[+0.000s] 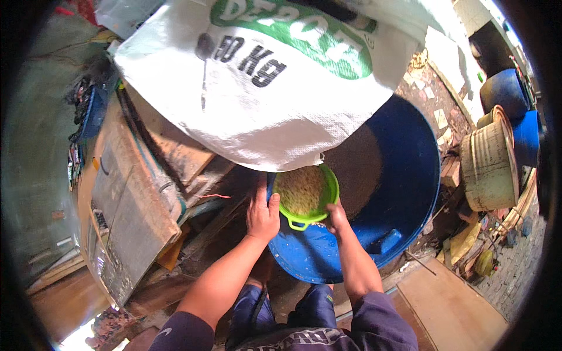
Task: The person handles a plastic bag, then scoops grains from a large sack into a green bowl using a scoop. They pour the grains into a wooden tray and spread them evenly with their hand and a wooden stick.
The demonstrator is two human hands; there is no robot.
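Between my two hands is a bright green plastic bowl or strainer (331,180) with a loop handle, filled with pale grain-like material (303,191). My left hand (263,215) lies against its left side, thumb up. On its lower right rim my right hand (336,217) is closed, somewhat blurred. Below sits a large round blue plastic tub (408,175), holding brownish granular material (358,166). A white woven sack (263,105) with green and black print hangs above, its lower edge just over the bowl's far rim. That rim is partly hidden by the sack.
Grey boards (127,210) lean at the left near a blue crate (94,112). At the right stand a dirty cream bucket (489,166) and blue barrels (505,92). A wooden board (452,298) lies at the lower right, with scattered debris above it.
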